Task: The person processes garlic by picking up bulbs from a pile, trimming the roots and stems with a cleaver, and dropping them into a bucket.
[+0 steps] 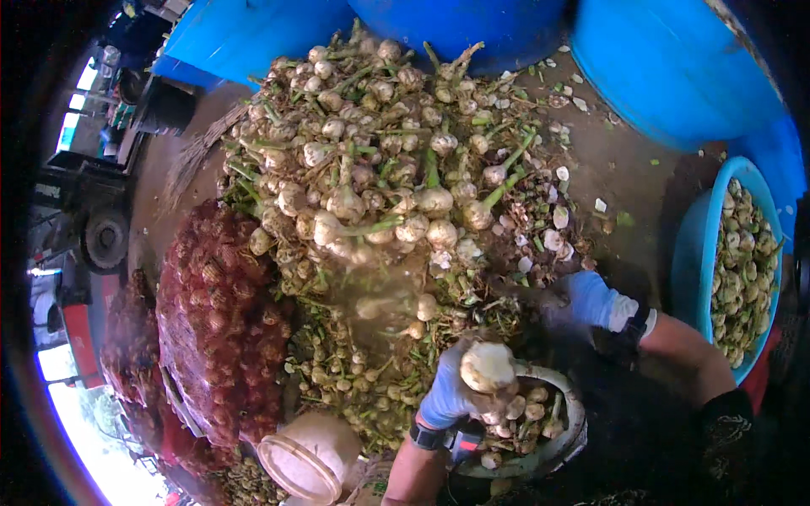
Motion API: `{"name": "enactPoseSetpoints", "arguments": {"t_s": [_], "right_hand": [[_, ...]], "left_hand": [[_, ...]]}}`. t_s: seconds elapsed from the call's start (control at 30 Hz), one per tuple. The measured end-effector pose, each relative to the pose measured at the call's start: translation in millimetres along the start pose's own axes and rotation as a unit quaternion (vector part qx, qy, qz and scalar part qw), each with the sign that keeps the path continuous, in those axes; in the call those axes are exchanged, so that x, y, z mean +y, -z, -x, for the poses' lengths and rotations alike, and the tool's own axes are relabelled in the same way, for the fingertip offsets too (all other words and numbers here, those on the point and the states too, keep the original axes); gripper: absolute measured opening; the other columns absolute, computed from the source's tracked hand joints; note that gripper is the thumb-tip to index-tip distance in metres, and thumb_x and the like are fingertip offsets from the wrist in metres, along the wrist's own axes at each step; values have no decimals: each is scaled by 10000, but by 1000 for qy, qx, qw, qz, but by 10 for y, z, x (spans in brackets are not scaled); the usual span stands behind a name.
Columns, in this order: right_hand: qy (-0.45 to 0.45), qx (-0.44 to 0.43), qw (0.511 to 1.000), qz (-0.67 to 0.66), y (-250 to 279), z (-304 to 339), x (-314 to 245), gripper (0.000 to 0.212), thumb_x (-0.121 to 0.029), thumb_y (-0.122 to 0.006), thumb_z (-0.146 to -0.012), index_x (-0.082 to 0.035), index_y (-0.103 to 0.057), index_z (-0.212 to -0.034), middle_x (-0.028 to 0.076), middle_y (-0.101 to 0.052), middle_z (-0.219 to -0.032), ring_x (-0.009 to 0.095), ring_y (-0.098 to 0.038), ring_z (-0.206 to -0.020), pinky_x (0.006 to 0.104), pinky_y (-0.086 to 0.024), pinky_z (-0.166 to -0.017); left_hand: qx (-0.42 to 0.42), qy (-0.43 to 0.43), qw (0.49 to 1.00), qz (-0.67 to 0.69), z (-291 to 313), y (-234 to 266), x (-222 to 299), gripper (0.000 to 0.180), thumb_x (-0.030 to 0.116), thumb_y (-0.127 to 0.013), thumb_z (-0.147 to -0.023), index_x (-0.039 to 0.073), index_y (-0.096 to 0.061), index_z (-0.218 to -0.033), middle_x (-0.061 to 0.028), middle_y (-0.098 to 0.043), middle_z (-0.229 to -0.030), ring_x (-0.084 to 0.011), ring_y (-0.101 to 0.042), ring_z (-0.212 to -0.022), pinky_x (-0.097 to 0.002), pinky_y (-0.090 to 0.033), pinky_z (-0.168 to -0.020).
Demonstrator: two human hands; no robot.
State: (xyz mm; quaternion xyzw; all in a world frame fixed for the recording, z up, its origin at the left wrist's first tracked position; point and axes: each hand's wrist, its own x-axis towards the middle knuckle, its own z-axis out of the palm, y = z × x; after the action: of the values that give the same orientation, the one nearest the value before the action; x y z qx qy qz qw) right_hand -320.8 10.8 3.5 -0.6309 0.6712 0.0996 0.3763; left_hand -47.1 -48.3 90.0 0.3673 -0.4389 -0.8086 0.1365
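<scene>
My left hand (447,390), in a pale blue glove, is closed round a white garlic bulb (488,367). It is above a light-coloured tub (575,422) that holds several trimmed garlic bulbs. To the right and farther away, my right hand (591,299), also gloved, hovers near scattered garlic skins and stalks. Motion smears its fingers, so I cannot tell whether it holds anything. A big heap of garlic (346,202) with green stalks spreads ahead of both hands. Smaller bulbs and cut stalks (346,363) lie left of my left hand.
A red mesh sack (215,329) full of bulbs stands at the left. A whitish bucket (308,455) lies tipped near the front. At the right is a light blue tub (707,244) of garlic. Blue barrels (666,67) line the back; a twig broom (198,156) lies left of the heap.
</scene>
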Motion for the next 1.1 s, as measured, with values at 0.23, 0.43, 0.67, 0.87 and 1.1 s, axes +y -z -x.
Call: {"name": "enactPoseSetpoints", "arguments": {"t_s": [0.23, 0.43, 0.67, 0.87, 1.1], "right_hand": [[272, 76, 927, -246, 274, 371, -503, 272, -278, -675, -687, -44, -650, -824, 184, -612, -698, 343, -603, -646, 412, -482, -587], [191, 41, 942, -273, 88, 195, -579, 266, -256, -639, -713, -21, -625, -838, 192, -599, -662, 320, -599, -591, 375, -478, -554], [103, 98, 917, -372, 233, 94, -642, 219, -211, -637, -738, -3, -611, -803, 173, -573, -612, 274, -549, -531, 354, -466, -546], [34, -36, 992, -118, -214, -21, -415, 257, -224, -684, -654, 4, -568, -666, 160, -522, -570, 272, -517, -508, 366, -411, -481], [2, -92, 966, -242, -176, -119, -218, 413, -373, -723, -618, 23, -610, -588, 197, -564, -543, 320, -590, -510, 407, -463, -501]], "left_hand": [[119, -171, 895, 394, -307, 117, -120, 739, 715, -533, -743, 82, -523, -1125, -78, -600, -975, -247, -581, -864, -387, -482, -774], [229, -195, 839, 454, -438, -227, -91, 580, 569, -596, -788, 78, -542, -1092, -96, -609, -1008, -266, -593, -918, -421, -509, -812], [279, -155, 813, 487, -319, -444, -392, 465, 280, -681, -754, 73, -523, -1139, -110, -580, -1162, -267, -576, -1051, -374, -468, -945], [176, -191, 881, 395, -54, -278, -67, 660, 330, -748, -647, 68, -497, -1199, -172, -558, -1190, -301, -587, -1025, -401, -459, -940], [142, 86, 968, -188, 343, 1021, -319, 513, 376, -712, -782, 0, -556, -1094, -71, -624, -810, -172, -609, -736, -296, -497, -635]]}}
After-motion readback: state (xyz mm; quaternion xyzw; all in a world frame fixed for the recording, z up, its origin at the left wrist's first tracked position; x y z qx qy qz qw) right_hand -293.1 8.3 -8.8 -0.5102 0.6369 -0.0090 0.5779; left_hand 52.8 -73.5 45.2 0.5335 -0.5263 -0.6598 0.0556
